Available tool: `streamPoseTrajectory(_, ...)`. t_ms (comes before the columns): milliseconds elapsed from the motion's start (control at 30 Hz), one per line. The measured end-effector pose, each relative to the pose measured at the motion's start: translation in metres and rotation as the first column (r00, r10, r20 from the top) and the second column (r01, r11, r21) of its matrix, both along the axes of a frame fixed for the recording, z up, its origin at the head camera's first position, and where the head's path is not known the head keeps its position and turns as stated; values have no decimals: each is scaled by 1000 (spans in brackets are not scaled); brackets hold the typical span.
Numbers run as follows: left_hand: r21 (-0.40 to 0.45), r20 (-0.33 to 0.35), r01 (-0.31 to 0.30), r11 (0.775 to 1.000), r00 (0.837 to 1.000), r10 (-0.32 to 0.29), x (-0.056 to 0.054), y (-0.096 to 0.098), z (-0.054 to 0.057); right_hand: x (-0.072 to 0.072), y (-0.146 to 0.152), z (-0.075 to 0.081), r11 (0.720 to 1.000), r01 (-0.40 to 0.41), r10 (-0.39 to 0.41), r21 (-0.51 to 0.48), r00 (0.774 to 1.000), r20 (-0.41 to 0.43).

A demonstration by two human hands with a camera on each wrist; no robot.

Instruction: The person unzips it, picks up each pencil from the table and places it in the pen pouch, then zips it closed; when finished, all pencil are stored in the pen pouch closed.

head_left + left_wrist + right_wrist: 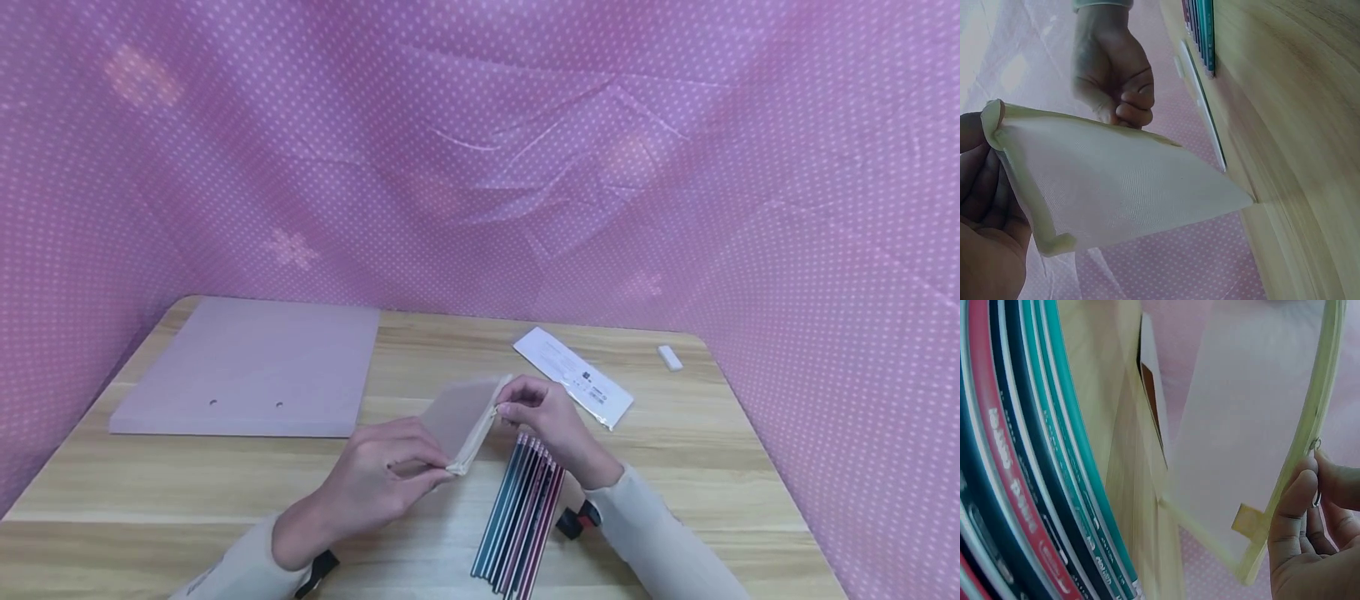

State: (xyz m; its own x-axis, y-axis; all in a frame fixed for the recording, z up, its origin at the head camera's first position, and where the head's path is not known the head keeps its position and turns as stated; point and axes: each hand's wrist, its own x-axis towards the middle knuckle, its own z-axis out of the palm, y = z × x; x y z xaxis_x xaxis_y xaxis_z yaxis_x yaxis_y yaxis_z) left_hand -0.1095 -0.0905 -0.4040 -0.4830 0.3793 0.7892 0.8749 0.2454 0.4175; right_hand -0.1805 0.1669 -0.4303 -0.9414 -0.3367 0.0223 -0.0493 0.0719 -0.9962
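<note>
A pale mesh zip pouch with cream edging is held up off the table between both hands. My left hand pinches one end of its zipped edge. At the other end, my right hand pinches the small metal zip pull, seen in the right wrist view between thumb and forefinger. Below the right hand several pencils, teal, dark and red, lie side by side on the table. In the right wrist view these pencils look large and close. Whether the zip is undone I cannot tell.
A pinkish flat box or board with two small holes lies at the back left of the wooden table. A white printed packet lies behind the right hand, and a white eraser at the far right. Pink dotted cloth surrounds the table.
</note>
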Motion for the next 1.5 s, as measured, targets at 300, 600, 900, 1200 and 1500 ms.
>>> streamPoseTrajectory(300,22,-39,22,999,999,-22,0,0,1,-4,2,0,999,9,-10,34,999,34)
streamPoseTrajectory(600,25,-51,80,996,996,-79,3,0,2,-16,9,-9,994,103,-105,48,993,46)
streamPoseTrajectory(900,58,-130,213,975,970,-204,6,2,11,-32,26,-14,981,189,-192,53,979,72)
streamPoseTrajectory(1200,40,-186,243,969,955,-232,10,4,16,-38,30,-15,973,208,-214,103,976,49)
streamPoseTrajectory(1500,44,-230,249,967,945,-233,10,8,14,-40,27,-18,968,242,-246,68,968,49)
